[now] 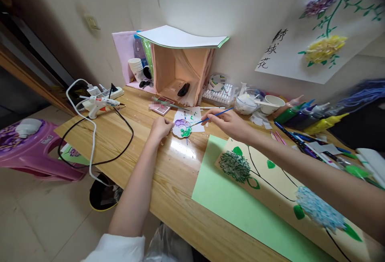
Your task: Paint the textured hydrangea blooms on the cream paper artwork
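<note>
My left hand (161, 128) is closed on the left edge of a small flower-shaped paint palette (178, 133), which holds purple and green paint. In my right hand (221, 120) is a thin blue paintbrush (224, 112), pinched between the fingers, its tip at the palette's right side. A paint-marked white paper (199, 125) lies under and behind the palette. Below my right forearm, a cream panel (264, 187) rests on a green sheet (204, 191). It carries a dark green flower head (235, 166), a light blue one (319, 208), painted stems and green leaves, one only outlined.
A glue gun (98, 105) with looping cables lies left. Behind stands an open box (168, 69), with paper cups (136, 68) beside it. Paint bottles (319, 125), pens and a white cup (272, 103) crowd the right. A pink stool (39, 149) stands beside the table.
</note>
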`<state>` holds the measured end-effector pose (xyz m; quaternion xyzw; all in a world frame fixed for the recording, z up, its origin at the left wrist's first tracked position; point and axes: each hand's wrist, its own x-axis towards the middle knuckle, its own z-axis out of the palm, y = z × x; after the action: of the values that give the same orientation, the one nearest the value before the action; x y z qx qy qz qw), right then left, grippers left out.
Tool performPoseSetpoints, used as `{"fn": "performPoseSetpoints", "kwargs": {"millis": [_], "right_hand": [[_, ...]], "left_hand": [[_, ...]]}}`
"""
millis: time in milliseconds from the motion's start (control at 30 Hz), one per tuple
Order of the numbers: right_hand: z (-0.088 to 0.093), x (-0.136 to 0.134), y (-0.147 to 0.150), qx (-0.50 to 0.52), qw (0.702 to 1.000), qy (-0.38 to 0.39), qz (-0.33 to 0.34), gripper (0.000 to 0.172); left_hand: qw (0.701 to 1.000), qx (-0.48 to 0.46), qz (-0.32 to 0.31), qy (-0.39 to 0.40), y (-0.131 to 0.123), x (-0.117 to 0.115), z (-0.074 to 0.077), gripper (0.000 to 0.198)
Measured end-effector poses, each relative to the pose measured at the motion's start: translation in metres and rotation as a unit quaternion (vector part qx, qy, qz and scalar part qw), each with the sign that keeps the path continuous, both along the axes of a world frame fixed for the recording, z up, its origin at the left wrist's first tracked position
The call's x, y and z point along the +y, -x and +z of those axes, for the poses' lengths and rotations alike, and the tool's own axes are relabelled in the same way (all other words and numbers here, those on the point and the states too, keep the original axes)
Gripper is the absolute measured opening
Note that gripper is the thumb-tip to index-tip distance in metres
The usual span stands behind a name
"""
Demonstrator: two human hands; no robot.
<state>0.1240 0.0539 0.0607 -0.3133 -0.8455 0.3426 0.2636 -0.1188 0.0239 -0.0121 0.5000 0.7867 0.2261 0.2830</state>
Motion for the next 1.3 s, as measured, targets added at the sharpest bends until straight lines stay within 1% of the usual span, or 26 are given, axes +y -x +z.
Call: {"fn": "performPoseSetpoints", "kwargs": {"millis": [100,233,300,467,567,667,733,833,967,1100,1233,1300], "right_hand": [[0.005,-0.006,-0.024,0.017,1.000,-0.014,0.008,0.025],[0.001,-0.015,-0.048,-0.035,0.996,-0.080,0.019,0.024],[-0.002,-0.019,-0.055,-0.068,0.993,-0.091,0.018,0.026],[-0.003,-0.025,-0.066,-0.109,0.991,-0.071,0.024,0.029],[0.000,-0.027,-0.073,-0.109,0.991,-0.071,0.017,0.029],[0.002,-0.028,-0.079,-0.107,0.991,-0.076,0.025,0.028],[0.003,-0.030,-0.084,-0.092,0.992,-0.080,0.013,0.027],[0.003,-0.034,-0.091,-0.082,0.995,-0.065,-0.003,0.026],[-0.001,-0.037,-0.097,-0.092,0.995,-0.045,0.014,0.027],[-0.003,-0.039,-0.101,-0.076,0.996,-0.040,0.005,0.027],[0.002,-0.042,-0.109,-0.061,0.998,-0.030,0.006,0.026],[0.005,-0.045,-0.116,-0.037,0.999,-0.023,-0.010,0.025]], "left_hand": [[0.997,-0.023,0.001,-0.074,-0.011,0.000,0.005,0.017],[0.984,-0.061,-0.027,-0.165,-0.032,-0.004,0.014,0.016],[0.977,-0.081,-0.044,-0.194,-0.043,-0.007,0.015,0.018],[0.963,-0.116,-0.073,-0.232,-0.060,-0.009,0.011,0.019],[0.958,-0.134,-0.079,-0.240,-0.063,-0.009,0.008,0.020],[0.955,-0.154,-0.076,-0.242,-0.065,-0.008,0.005,0.023],[0.953,-0.171,-0.075,-0.239,-0.066,-0.007,0.004,0.025],[0.949,-0.204,-0.078,-0.229,-0.069,-0.007,0.003,0.029],[0.944,-0.236,-0.079,-0.219,-0.075,-0.008,0.004,0.034],[0.943,-0.249,-0.074,-0.206,-0.079,-0.010,0.004,0.036],[0.945,-0.260,-0.065,-0.189,-0.081,-0.011,0.006,0.038],[0.945,-0.267,-0.060,-0.178,-0.082,-0.011,0.008,0.039]]}}
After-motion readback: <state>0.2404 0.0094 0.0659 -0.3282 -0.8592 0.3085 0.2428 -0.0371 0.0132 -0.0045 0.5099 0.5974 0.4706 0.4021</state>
